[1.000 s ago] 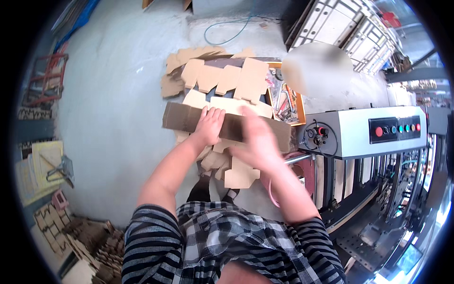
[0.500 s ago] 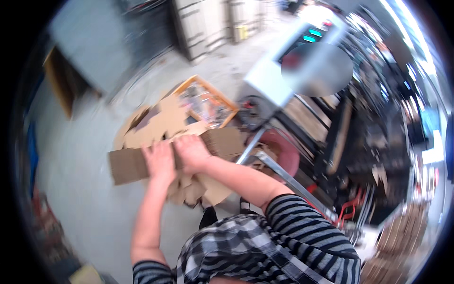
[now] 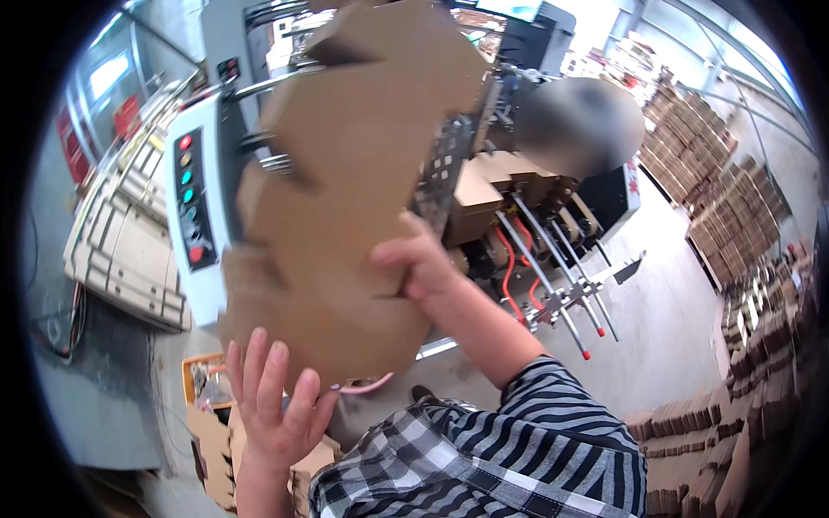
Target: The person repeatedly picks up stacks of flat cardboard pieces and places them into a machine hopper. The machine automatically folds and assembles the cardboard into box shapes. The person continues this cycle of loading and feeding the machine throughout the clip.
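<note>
A large brown die-cut cardboard sheet [image 3: 337, 190] with notched edges is raised in front of me, slightly blurred by motion. It may be more than one layer; I cannot tell. My right hand [image 3: 419, 268] grips its right edge, thumb on the near face and the other fingers mostly hidden. At the sheet's lower left corner is my left hand [image 3: 278, 406], open with its fingers spread. Its fingertips overlap the cardboard in view, but whether they touch it is unclear. Behind the sheet stands a machine, partly covered by it.
A control panel [image 3: 190, 198] with coloured buttons rises at the left. Metal rods [image 3: 570, 311] with red tips jut from the machine toward the right. Stacked cardboard [image 3: 686, 129] lines the far right, and more stacks [image 3: 691, 449] lie near right. Below left are an orange-framed crate [image 3: 192, 380] and cardboard scraps [image 3: 216, 449].
My view has swung from the floor pile to the machine. Both hands were pressing on cardboard low down; now my right hand holds a large sheet up and my left has opened.
</note>
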The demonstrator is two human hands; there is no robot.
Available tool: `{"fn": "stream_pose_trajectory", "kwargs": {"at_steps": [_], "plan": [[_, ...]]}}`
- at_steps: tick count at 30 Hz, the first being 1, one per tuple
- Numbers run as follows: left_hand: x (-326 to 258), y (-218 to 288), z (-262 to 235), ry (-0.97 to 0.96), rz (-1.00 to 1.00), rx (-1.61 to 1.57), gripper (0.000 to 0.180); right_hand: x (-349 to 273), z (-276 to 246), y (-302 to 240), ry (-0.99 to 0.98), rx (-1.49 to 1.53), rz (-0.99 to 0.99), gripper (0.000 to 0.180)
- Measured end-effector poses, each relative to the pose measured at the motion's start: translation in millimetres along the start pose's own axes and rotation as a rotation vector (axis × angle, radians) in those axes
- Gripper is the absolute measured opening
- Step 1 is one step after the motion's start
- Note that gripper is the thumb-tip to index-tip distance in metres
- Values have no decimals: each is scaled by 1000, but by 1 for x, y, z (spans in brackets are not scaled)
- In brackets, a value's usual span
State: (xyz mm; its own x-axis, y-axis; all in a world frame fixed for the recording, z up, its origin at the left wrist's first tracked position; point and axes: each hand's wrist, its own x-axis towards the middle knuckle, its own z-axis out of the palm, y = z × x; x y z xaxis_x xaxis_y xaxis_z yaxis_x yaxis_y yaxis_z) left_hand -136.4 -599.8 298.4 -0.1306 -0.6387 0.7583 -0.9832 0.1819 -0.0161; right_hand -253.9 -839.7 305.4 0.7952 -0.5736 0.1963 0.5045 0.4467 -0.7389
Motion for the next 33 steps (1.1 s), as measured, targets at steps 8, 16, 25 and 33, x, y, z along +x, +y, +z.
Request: {"fn": "stream_pose_trajectory", "kwargs": {"at_steps": [8,16,25,33], "plan": [[95,25,97,-65,193,-151,57,2,-135,-229,471,-50,-569,49],[119,33,152,-377,17,-247,60,66,-253,-292,569,49,-533,42],[116,41,171,-598,-39,-302,69,117,-348,-246,738,123,-340,42],[94,36,190,-678,-137,-362,71,125,-380,-195,826,194,-247,44]]}}
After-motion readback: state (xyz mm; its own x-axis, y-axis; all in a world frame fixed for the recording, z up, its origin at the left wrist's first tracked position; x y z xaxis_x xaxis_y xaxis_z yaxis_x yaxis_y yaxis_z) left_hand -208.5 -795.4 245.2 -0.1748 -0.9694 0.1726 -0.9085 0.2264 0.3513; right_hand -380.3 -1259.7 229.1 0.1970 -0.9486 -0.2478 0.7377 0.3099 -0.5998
